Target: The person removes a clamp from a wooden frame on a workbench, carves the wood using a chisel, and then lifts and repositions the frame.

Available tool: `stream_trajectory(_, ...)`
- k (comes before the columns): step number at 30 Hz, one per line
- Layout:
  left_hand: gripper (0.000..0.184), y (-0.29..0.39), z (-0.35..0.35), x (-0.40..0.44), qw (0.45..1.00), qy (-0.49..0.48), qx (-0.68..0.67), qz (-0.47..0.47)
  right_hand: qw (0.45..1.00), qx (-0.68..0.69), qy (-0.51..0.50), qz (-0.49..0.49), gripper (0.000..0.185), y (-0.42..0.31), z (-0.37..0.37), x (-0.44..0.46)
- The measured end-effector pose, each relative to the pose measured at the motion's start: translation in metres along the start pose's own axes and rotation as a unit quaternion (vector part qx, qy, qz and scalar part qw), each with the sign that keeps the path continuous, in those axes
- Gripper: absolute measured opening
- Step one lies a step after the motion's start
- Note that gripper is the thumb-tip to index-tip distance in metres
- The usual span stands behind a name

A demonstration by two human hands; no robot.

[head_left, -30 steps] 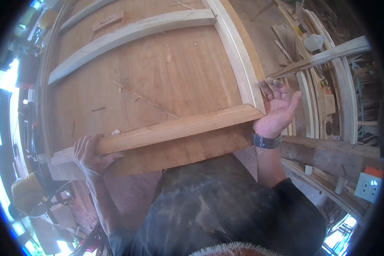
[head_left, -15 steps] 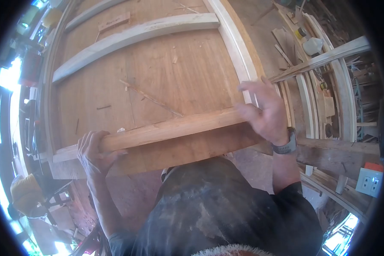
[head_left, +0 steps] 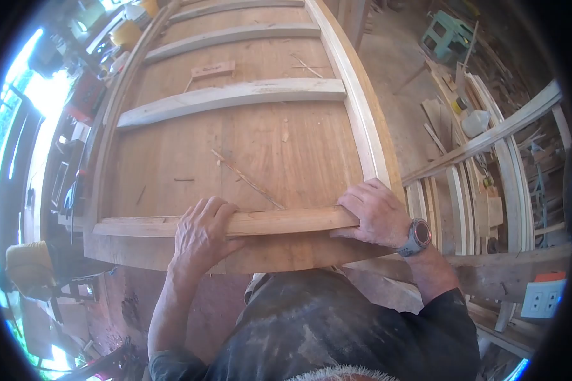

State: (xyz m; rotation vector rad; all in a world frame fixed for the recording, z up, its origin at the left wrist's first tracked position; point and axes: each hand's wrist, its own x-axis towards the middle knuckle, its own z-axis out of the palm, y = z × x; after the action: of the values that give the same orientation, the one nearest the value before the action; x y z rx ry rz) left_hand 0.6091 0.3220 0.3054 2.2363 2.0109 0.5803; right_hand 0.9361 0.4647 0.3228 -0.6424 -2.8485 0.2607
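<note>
A large wooden panel (head_left: 235, 171) with a raised frame and several pale crossbars (head_left: 235, 98) lies in front of me. Along its near end runs a wooden rail (head_left: 286, 221). My left hand (head_left: 201, 232) is closed over this rail left of its middle, fingers on the far side and thumb on the near face. Near the right corner, my right hand (head_left: 376, 214), with a watch on the wrist, grips the same rail, thumb below and fingers over the top. A thin wood strip (head_left: 248, 178) and small splinters rest on the panel between the bars.
A small marked wood block (head_left: 213, 70) lies on the panel beyond the nearest crossbar. To the right are stacked boards (head_left: 461, 197), a green plastic stool (head_left: 448, 37) and a white socket box (head_left: 543, 297). A yellow container (head_left: 30, 270) is at left.
My right hand has come down from above the corner and closed on the rail. My left hand sits farther right along it. The view has shifted, showing more of the panel's far end.
</note>
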Motion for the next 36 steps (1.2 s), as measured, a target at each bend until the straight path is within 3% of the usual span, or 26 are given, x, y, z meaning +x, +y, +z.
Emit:
stream_trajectory(6,0.046,-0.003,0.001,-0.002,1.0,0.02,-0.001,0.017,0.999,0.0,-0.021,-0.039,0.052,0.006,0.0,-0.007)
stream_trajectory(8,0.046,-0.004,0.004,-0.005,1.0,0.023,-0.001,0.014,0.998,-0.016,-0.051,-0.023,0.053,0.007,-0.006,-0.001)
stream_trajectory(11,0.047,-0.006,0.001,0.002,1.0,0.024,-0.001,0.015,1.0,0.011,0.011,-0.013,0.052,0.006,0.002,-0.004)
stream_trajectory(14,0.048,-0.004,0.001,0.001,1.0,0.01,-0.006,0.0,0.999,0.025,-0.018,0.025,0.051,0.0,-0.006,0.001)
stream_trajectory(19,0.049,-0.006,0.002,0.0,1.0,0.013,-0.003,-0.022,0.999,0.027,-0.008,0.029,0.047,-0.002,-0.008,0.003)
stream_trajectory(21,0.052,-0.011,0.004,-0.002,1.0,0.011,0.001,0.003,0.999,0.046,-0.005,0.0,0.046,-0.005,-0.006,0.009)
stream_trajectory(23,0.053,-0.018,0.007,-0.007,0.999,0.028,0.004,0.026,0.999,0.032,-0.014,0.032,0.047,-0.004,-0.004,0.009)
stream_trajectory(24,0.053,-0.018,0.006,-0.009,0.999,0.033,0.016,-0.009,0.999,0.044,-0.023,-0.002,0.047,-0.007,-0.004,0.012)
stream_trajectory(36,0.053,-0.019,0.013,-0.012,0.999,0.043,-0.002,0.029,0.999,0.022,0.001,0.026,0.051,-0.013,-0.002,0.012)
